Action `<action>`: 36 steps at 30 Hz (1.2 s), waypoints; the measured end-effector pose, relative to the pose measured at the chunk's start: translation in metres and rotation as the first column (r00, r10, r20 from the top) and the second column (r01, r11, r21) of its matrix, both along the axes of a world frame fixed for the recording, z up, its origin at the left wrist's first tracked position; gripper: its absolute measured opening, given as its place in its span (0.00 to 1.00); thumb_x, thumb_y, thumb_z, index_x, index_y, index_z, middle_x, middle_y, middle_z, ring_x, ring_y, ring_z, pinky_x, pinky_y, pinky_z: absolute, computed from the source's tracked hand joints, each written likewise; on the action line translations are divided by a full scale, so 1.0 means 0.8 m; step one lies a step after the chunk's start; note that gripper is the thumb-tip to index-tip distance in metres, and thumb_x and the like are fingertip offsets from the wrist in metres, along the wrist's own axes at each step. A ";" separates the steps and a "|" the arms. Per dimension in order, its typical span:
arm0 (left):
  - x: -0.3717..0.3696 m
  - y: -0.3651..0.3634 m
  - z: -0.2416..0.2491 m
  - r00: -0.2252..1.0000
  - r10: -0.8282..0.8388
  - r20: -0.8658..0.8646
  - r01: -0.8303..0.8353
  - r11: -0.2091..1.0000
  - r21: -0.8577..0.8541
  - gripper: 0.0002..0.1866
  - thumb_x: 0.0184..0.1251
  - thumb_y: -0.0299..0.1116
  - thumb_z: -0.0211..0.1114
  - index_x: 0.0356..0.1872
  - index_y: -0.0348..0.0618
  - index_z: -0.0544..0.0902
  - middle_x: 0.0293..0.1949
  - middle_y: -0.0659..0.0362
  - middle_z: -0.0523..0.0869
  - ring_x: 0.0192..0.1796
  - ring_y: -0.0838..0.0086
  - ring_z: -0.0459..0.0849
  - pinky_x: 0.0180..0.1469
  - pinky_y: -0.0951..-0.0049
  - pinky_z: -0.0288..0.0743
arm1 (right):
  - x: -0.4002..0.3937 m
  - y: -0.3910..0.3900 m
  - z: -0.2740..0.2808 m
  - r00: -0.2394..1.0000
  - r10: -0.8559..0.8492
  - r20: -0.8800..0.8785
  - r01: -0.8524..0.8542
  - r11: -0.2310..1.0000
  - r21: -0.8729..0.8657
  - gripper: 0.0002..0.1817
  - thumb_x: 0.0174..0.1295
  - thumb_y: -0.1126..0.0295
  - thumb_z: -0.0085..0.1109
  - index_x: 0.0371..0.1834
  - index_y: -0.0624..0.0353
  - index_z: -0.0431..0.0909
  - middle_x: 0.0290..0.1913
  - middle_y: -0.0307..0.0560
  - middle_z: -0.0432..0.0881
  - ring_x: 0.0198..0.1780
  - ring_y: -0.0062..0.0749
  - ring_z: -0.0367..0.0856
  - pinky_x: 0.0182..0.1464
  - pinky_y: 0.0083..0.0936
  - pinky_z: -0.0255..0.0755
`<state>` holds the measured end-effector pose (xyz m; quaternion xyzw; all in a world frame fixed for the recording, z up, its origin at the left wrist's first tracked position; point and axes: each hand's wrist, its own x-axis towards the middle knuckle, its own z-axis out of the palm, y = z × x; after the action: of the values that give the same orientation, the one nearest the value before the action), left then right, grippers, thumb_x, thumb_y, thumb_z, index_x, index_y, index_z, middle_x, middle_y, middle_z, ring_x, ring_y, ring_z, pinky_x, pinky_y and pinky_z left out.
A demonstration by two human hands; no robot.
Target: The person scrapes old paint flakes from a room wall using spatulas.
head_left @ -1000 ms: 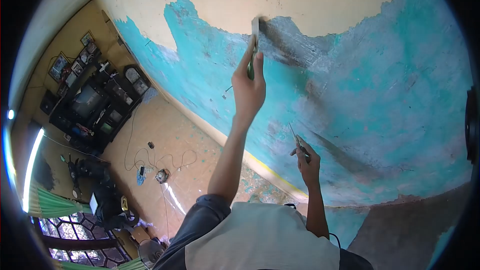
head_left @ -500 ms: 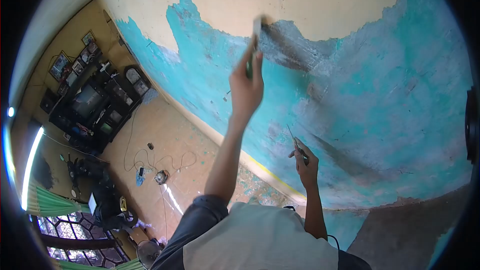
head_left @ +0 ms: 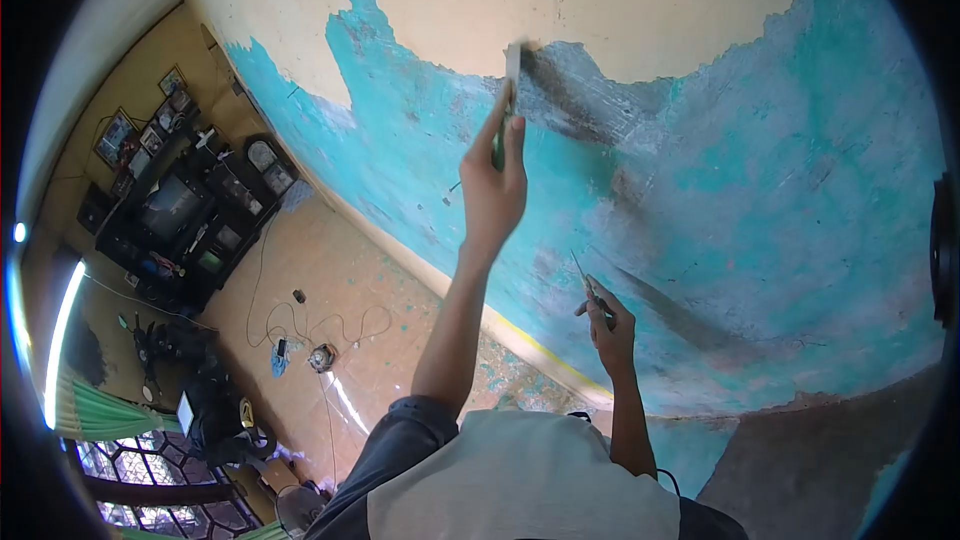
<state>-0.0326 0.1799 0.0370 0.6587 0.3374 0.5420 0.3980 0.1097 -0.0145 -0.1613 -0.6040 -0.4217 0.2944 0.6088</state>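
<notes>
My left hand is raised to the wall, closed around the green handle of a scraper. The scraper is seen nearly edge-on, its blade near the ragged lower edge of the cream paint. A grey scraped patch lies just right of the blade. Lower and to the right, my right hand is closed on a thin pointed tool with a dark handle. Its kind is not clear, nor whether its tip touches the wall.
Paint flakes lie along the wall's foot. A cable winds over the tiled floor around a round metallic object. At the left stand a dark cabinet with a television, a motorcycle and a fan.
The scraper in my left hand has come down slightly along the wall. My right hand keeps nearly the same place, and the view has shifted a little.
</notes>
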 end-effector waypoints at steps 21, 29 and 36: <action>0.003 0.006 0.002 0.994 -0.011 0.107 -0.005 0.990 0.144 0.24 0.88 0.37 0.57 0.77 0.37 0.75 0.44 0.57 0.92 0.27 0.85 0.58 0.26 0.76 0.56 | 0.007 -0.003 0.004 1.000 0.014 -0.010 -0.014 1.000 0.004 0.23 0.79 0.71 0.57 0.75 0.59 0.77 0.37 0.42 0.88 0.19 0.08 0.61 0.20 0.14 0.57; 0.003 0.001 0.009 0.998 0.014 0.056 -0.021 0.993 0.120 0.24 0.88 0.36 0.57 0.77 0.36 0.74 0.62 0.40 0.88 0.41 0.81 0.82 0.41 0.76 0.77 | -0.001 -0.006 0.008 1.000 0.009 -0.020 -0.009 1.000 -0.010 0.23 0.79 0.71 0.57 0.75 0.59 0.78 0.37 0.42 0.88 0.19 0.08 0.61 0.20 0.14 0.57; 0.017 0.001 -0.015 0.994 0.045 0.103 -0.064 0.980 0.188 0.25 0.88 0.38 0.57 0.78 0.38 0.74 0.45 0.55 0.91 0.27 0.86 0.59 0.26 0.76 0.56 | 0.005 -0.012 0.004 1.000 -0.025 -0.009 0.025 1.000 -0.013 0.23 0.79 0.71 0.57 0.75 0.60 0.78 0.37 0.43 0.88 0.19 0.09 0.61 0.20 0.15 0.56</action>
<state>-0.0192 0.1807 0.0247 0.6570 0.2817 0.6143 0.3342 0.1138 -0.0241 -0.1583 -0.6118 -0.4094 0.2919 0.6106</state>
